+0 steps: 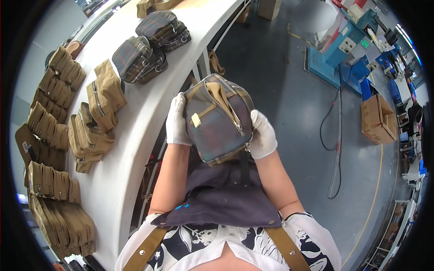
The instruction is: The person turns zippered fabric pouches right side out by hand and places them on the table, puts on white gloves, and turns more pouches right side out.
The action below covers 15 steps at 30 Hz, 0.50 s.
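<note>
Between my two white-gloved hands I hold a dark plaid bag (214, 131) in front of my apron. Its zipped front pocket gapes, showing tan lining (220, 95), and a small yellow tag (195, 119) sits on its left part. My left hand (178, 119) grips the bag's left side. On the opposite side, my right hand (262, 134) is closed around the lower right edge, near the zipper end and a metal ring. The fingertips of both hands are partly hidden behind the bag.
On the white table (131, 131) to my left stand plaid bags (140, 58), tan bags (92, 135) and rows of stacked tan pouches (56, 185). A blue machine (330, 63) stands on the grey floor at right, with a cable (338, 149) and a cardboard box (379, 119) nearby.
</note>
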Available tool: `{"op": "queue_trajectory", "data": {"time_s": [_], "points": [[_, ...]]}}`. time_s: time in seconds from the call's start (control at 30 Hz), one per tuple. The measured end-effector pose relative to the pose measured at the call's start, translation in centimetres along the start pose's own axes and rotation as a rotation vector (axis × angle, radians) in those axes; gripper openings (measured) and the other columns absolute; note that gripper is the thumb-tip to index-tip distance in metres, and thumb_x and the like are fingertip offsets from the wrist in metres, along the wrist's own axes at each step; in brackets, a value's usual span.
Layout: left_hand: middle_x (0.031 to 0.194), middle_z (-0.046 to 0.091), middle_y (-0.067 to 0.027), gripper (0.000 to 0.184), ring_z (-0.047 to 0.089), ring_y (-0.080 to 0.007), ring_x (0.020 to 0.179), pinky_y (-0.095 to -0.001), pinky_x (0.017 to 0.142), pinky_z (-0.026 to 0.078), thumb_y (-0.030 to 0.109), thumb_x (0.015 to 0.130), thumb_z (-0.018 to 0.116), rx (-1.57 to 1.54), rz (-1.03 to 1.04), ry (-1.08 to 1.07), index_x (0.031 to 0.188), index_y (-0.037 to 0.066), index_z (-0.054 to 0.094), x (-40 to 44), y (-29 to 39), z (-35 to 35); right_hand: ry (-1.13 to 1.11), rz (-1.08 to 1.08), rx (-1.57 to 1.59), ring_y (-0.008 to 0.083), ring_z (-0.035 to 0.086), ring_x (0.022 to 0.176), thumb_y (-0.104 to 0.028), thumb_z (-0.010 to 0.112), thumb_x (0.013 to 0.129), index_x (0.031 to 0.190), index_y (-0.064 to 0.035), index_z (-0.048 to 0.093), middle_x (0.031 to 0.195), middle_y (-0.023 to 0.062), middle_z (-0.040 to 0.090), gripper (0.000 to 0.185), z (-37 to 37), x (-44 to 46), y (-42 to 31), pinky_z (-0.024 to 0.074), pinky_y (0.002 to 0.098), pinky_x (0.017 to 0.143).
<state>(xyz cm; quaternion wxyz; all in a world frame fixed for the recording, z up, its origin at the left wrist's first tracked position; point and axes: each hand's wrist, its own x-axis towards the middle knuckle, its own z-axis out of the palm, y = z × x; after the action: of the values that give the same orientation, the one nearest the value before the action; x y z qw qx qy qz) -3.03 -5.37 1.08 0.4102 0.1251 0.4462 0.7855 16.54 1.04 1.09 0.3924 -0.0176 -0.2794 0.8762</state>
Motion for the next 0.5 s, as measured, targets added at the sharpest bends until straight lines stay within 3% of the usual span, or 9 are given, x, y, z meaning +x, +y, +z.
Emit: {"op": "queue_trajectory", "data": {"time_s": [0.1,0.2,0.27,0.3,0.33,0.5], "points": [[0.114,0.061,-0.0039,0.036,0.057,-0.0159,0.106,-0.029,0.093,0.046,0.033,0.101,0.051,0.001,-0.095,0.07,0.123,0.005,0.057,0.7,0.2,1.1,0.109,-0.05,-0.405,0.0033,0.057,0.078,-0.014,0.056,0.098,0.103,0.0017,0.066,0.087,-0.0028,0.064,0.02,3.5,2.9,-1.5,0.0475,0.02,0.072],[0.114,0.063,-0.0094,0.038,0.064,-0.0193,0.098,-0.0332,0.081,0.054,0.034,0.103,0.046,-0.036,-0.406,-0.002,0.126,0.006,0.054,3.6,-3.0,-0.6,0.111,-0.147,-1.059,0.0017,0.048,0.074,-0.013,0.056,0.099,0.102,0.0038,0.068,0.086,-0.0058,0.061,0.021,2.1,7.0,-1.0,0.0415,0.019,0.065],[0.11,0.066,-0.0083,0.035,0.067,-0.0196,0.094,-0.0318,0.082,0.056,0.028,0.098,0.056,-0.167,-0.423,-0.135,0.127,0.008,0.055,4.3,-6.8,-2.3,0.193,-0.151,-0.524,0.0072,0.063,0.088,-0.007,0.055,0.098,0.108,0.0047,0.066,0.099,0.004,0.069,0.02,-0.8,8.9,2.5,0.051,0.0206,0.082],[0.112,0.065,-0.0085,0.035,0.066,-0.02,0.097,-0.0314,0.086,0.055,0.023,0.097,0.059,-0.254,-0.348,-0.211,0.127,0.006,0.055,5.6,-10.1,-3.4,0.232,-0.129,-0.514,0.0083,0.064,0.09,-0.008,0.054,0.098,0.106,0.0058,0.066,0.099,0.0049,0.069,0.02,-0.4,8.8,2.3,0.0505,0.0212,0.086],[0.107,0.065,-0.0106,0.035,0.068,-0.0203,0.084,-0.0268,0.063,0.057,0.033,0.104,0.042,-0.293,-0.374,-0.108,0.122,0.006,0.055,5.1,-10.1,-1.8,0.273,-0.102,-0.502,0.0094,0.064,0.093,-0.008,0.054,0.098,0.105,0.0069,0.067,0.1,0.0057,0.069,0.02,0.1,8.3,2.2,0.0499,0.0217,0.089],[0.107,0.065,-0.0084,0.034,0.067,-0.0175,0.082,-0.0223,0.06,0.055,0.03,0.104,0.037,-0.233,-0.407,-0.085,0.122,0.008,0.056,2.6,-7.1,-0.4,0.25,-0.112,-0.654,0.0088,0.063,0.091,-0.007,0.054,0.098,0.104,0.0071,0.067,0.099,0.0053,0.069,0.02,0.5,8.0,1.5,0.0499,0.0213,0.087]]}}
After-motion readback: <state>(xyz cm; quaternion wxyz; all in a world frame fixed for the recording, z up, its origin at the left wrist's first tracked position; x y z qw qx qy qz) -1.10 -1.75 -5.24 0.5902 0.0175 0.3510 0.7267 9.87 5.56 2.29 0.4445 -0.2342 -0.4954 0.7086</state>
